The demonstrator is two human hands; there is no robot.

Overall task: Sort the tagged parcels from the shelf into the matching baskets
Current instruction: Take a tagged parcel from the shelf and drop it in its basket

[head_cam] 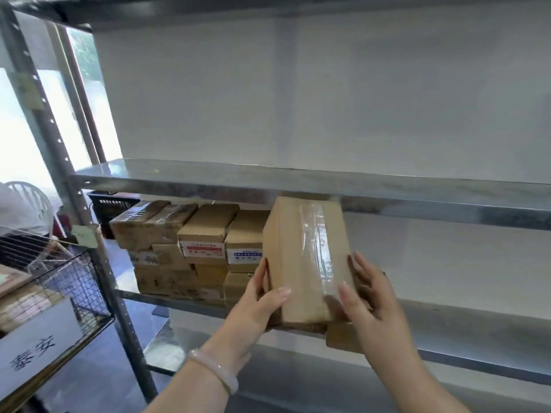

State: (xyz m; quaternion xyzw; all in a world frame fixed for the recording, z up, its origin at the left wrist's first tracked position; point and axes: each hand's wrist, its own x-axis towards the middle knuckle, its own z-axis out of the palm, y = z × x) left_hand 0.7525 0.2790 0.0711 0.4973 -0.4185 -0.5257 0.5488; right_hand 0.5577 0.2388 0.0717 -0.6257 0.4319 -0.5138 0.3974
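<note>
Against steel shelving point(298, 181), hands (left hand point(256, 305), right hand point(375, 302)) clasp a taped parcel point(298, 263), long axis near upright.

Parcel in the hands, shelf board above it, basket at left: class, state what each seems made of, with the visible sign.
The parcel: matt brown cardboard, with a glossy strip of clear tape. The shelf board: probably galvanised steel, grey with mottled sheen. The basket: black wire mesh, likely coated metal.
</note>
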